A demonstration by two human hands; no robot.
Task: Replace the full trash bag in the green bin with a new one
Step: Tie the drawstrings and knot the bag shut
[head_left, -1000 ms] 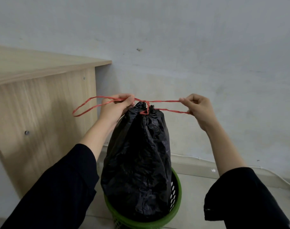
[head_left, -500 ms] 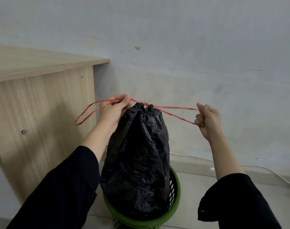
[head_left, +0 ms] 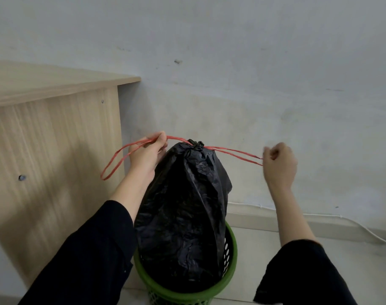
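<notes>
At floor level, against the pale wall (head_left: 253, 51): green bin (head_left: 230, 258), perforated sides, rim showing around a full black trash bag (head_left: 183, 205). Bag standing upright inside the bin, rising well above the rim, neck gathered to a tight pucker at the top. Red drawstring (head_left: 236, 153) running out of the pucker to both sides, drawn fairly straight on the right, looping loose on the left.

Left hand (head_left: 146, 158) just beside the bag's neck, fingers curled round the left run of the drawstring, the slack loop hanging past the knuckles toward the wooden desk (head_left: 55, 137). Right hand (head_left: 279, 165) well apart from the bag on the other side, fingers closed into a fist on the two strands of the right run, slightly blurred. Dark sleeves pushed up both forearms.

Desk side panel immediately left of the bin, its top edge ending near the wall, two screw heads visible on the panel. White cable (head_left: 352, 223) trailing along the base of the wall, right of the bin.
</notes>
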